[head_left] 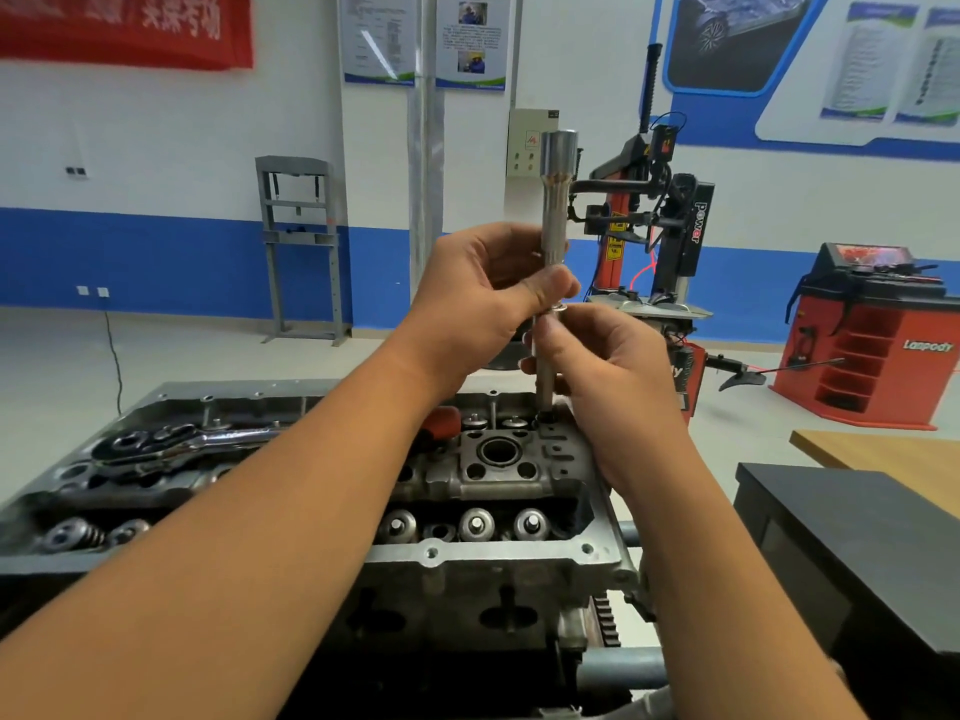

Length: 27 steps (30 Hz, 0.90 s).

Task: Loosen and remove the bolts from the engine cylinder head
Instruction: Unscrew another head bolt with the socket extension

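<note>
While both hands grip it, a long bolt [545,371] stands in the cylinder head [498,480].
Left hand [483,298] pinches the socket [555,200]; right hand [592,356] pinches the shank: likely stiff, heavy, oily.

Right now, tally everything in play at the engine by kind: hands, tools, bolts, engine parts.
Hands: 2 (left hand, right hand)
Tools: 2 (long socket, ratchet wrench)
Bolts: 1 (bolt)
Engine parts: 1 (cylinder head)
Total: 6

Two hands [483,298], one socket tool [556,200], one cylinder head [498,558].
</note>
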Motion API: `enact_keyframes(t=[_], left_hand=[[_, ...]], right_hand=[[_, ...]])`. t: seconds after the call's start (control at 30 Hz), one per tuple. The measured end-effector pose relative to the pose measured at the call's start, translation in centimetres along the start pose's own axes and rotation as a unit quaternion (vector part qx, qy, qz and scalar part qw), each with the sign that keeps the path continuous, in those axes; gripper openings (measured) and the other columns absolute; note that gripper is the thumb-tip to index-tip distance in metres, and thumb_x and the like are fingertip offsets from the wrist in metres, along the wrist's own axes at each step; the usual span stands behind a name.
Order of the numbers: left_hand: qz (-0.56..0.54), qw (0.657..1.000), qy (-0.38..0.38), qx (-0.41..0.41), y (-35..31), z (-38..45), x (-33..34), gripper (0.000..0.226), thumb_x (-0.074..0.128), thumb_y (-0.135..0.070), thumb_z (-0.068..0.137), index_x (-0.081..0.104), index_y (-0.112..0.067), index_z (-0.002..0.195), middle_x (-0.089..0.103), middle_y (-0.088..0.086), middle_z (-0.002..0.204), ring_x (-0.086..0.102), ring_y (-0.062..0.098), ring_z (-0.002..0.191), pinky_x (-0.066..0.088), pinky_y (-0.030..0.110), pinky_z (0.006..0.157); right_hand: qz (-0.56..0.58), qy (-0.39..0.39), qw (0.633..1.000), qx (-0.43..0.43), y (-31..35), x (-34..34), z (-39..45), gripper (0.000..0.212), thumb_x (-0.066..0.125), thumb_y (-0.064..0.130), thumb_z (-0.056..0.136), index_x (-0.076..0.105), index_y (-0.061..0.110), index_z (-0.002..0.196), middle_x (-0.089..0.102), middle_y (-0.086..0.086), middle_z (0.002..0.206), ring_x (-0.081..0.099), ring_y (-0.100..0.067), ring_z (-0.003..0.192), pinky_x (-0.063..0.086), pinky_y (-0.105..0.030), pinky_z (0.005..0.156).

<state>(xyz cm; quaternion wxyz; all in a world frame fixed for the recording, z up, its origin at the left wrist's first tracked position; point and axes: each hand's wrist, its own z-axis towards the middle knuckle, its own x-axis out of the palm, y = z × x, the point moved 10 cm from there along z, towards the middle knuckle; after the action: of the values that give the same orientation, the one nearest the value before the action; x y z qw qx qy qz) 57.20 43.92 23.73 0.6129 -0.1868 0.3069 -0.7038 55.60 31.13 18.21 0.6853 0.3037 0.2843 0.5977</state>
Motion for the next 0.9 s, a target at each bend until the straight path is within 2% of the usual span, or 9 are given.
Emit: enact_keyframes(t=[0.1, 0.2, 0.27, 0.43, 0.53, 0.63, 0.73, 0.8, 0.9], left_hand=[[-0.004, 0.999, -0.033, 0.007, -0.1, -0.3, -0.4, 0.033, 0.084, -0.019, 0.075, 0.073, -0.003, 0.102, 0.079, 0.007, 0.089, 0.077, 0.024, 0.085, 0.065, 0.04, 0.082], [-0.044, 0.999, 0.011, -0.022, 0.7, -0.4, 0.7, 0.017, 0.065, -0.012, 0.099, 0.072, -0.011, 0.115, 0.08, 0.007, 0.096, 0.077, 0.024, 0.095, 0.063, 0.036, 0.089], [-0.048, 0.998, 0.022, -0.035, 0.9, -0.3, 0.9, 0.021, 0.055, -0.002, 0.105, 0.068, -0.009, 0.121, 0.08, 0.006, 0.096, 0.076, 0.022, 0.096, 0.063, 0.037, 0.089], [-0.02, 0.999, -0.036, 0.002, -0.1, -0.4, -0.2, 0.028, 0.084, -0.012, 0.079, 0.071, -0.002, 0.103, 0.079, 0.013, 0.092, 0.077, 0.029, 0.086, 0.066, 0.043, 0.08], [-0.033, 0.999, -0.007, -0.015, 0.2, -0.5, 0.5, 0.02, 0.075, -0.019, 0.089, 0.073, -0.009, 0.106, 0.08, 0.009, 0.095, 0.077, 0.03, 0.093, 0.065, 0.043, 0.084], [-0.044, 0.998, 0.021, -0.036, 0.8, -0.5, 1.0, 0.018, 0.058, -0.005, 0.104, 0.07, -0.01, 0.117, 0.08, 0.005, 0.096, 0.076, 0.025, 0.097, 0.064, 0.043, 0.089], [-0.009, 1.0, -0.012, -0.017, 0.4, -0.4, 0.3, 0.017, 0.074, -0.006, 0.093, 0.07, -0.006, 0.109, 0.079, 0.011, 0.093, 0.077, 0.029, 0.091, 0.065, 0.045, 0.083], [-0.011, 0.999, -0.043, -0.006, 0.0, -0.5, -0.3, 0.032, 0.084, -0.015, 0.077, 0.07, -0.002, 0.102, 0.077, 0.017, 0.093, 0.076, 0.03, 0.083, 0.065, 0.043, 0.08], [-0.029, 0.999, -0.008, -0.032, 0.5, -0.6, 0.4, 0.021, 0.071, -0.022, 0.092, 0.072, -0.007, 0.107, 0.079, 0.01, 0.095, 0.077, 0.033, 0.093, 0.063, 0.045, 0.083]], right_hand=[[-0.038, -0.04, 0.998, -0.011, -0.1, -0.7, 0.0, 0.015, 0.084, 0.024, 0.087, 0.069, 0.024, 0.089, 0.076, -0.004, 0.083, 0.075, -0.028, 0.08, 0.061, -0.045, 0.073], [-0.037, -0.023, 0.999, -0.011, -0.2, -0.5, 0.0, 0.006, 0.073, 0.018, 0.096, 0.07, 0.022, 0.093, 0.077, 0.0, 0.084, 0.076, -0.017, 0.076, 0.061, -0.041, 0.072], [-0.032, -0.001, 0.999, 0.003, -0.3, -0.2, 0.0, 0.009, 0.065, 0.019, 0.102, 0.072, 0.021, 0.097, 0.077, -0.001, 0.088, 0.077, -0.018, 0.078, 0.063, -0.046, 0.074], [-0.057, -0.051, 0.997, -0.014, 0.1, -1.0, -0.2, 0.015, 0.085, 0.029, 0.085, 0.072, 0.022, 0.088, 0.076, -0.001, 0.08, 0.074, -0.025, 0.076, 0.062, -0.049, 0.074], [-0.06, -0.048, 0.997, -0.015, 0.1, -0.9, -0.2, 0.009, 0.079, 0.022, 0.092, 0.07, 0.021, 0.092, 0.076, 0.0, 0.082, 0.075, -0.019, 0.076, 0.062, -0.045, 0.073], [-0.05, -0.011, 0.999, -0.002, -0.2, -0.2, -0.1, 0.008, 0.065, 0.019, 0.101, 0.072, 0.017, 0.098, 0.076, -0.001, 0.086, 0.076, -0.017, 0.076, 0.06, -0.042, 0.069], [-0.06, -0.04, 0.997, -0.009, 0.0, -0.7, -0.1, 0.01, 0.079, 0.029, 0.091, 0.073, 0.022, 0.092, 0.076, 0.001, 0.081, 0.075, -0.02, 0.075, 0.062, -0.044, 0.069], [-0.077, -0.073, 0.994, -0.012, 0.1, -1.2, -0.3, 0.02, 0.087, 0.033, 0.083, 0.069, 0.025, 0.087, 0.074, 0.002, 0.076, 0.072, -0.02, 0.07, 0.06, -0.042, 0.066], [-0.067, -0.06, 0.996, 0.008, -0.2, -1.0, -0.1, 0.011, 0.079, 0.028, 0.092, 0.069, 0.023, 0.088, 0.074, -0.001, 0.08, 0.074, -0.021, 0.073, 0.062, -0.048, 0.072]])
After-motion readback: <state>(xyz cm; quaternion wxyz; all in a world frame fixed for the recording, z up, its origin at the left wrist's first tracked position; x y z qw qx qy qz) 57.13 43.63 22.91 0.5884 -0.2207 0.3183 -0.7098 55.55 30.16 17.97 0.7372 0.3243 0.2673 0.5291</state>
